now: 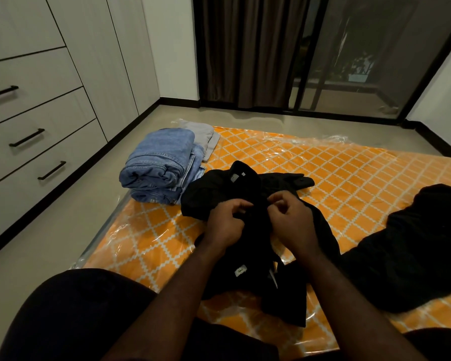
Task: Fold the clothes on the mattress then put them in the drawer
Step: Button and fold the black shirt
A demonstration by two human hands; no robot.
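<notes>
A: Where is the black shirt (245,186)?
B: On the orange mattress (349,162), spread in front of the person's knees with the collar pointing away. The left hand (225,220) and right hand (293,217) are close together, and each pinches the fabric along the shirt's front with curled fingers.
A: What crowds the edges?
B: A stack of folded jeans (162,162) sits at the mattress's left edge, just beside the shirt's shoulder. A grey garment (203,134) lies behind the stack at the far corner. Another black garment (414,243) is heaped to the right, apart from the shirt.
A: Any open room?
B: There is bare mattress beyond the shirt toward the far right corner, and a patch at its near left. A strip of floor (71,212) runs between the left edge and the drawers (63,131), whose fronts are closed.
</notes>
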